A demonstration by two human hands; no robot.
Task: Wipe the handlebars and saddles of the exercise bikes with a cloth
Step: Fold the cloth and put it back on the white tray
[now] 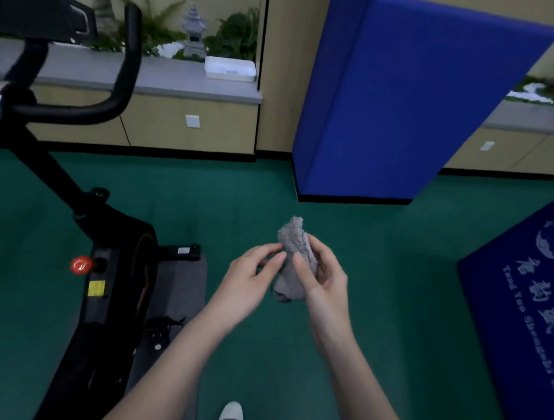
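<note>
Open green floor (264, 189) is lying free from 11 to 1 o'clock of the left hand (247, 275) and right hand (324, 281), both gripping the cloth (294, 241). The exercise bike (114, 283) is blocking 7 to 10 o'clock, with its handlebar (129, 65) rising at 10. A blue upright mat (410, 97) is standing at 1 o'clock, well apart. A blue printed mat (526, 312) is covering the floor from 3 to 5 o'clock.

The blue mat (524, 328) carries white lettering — "Tang Yun Shengshi" — beside Chinese characters and a round logo.
</note>
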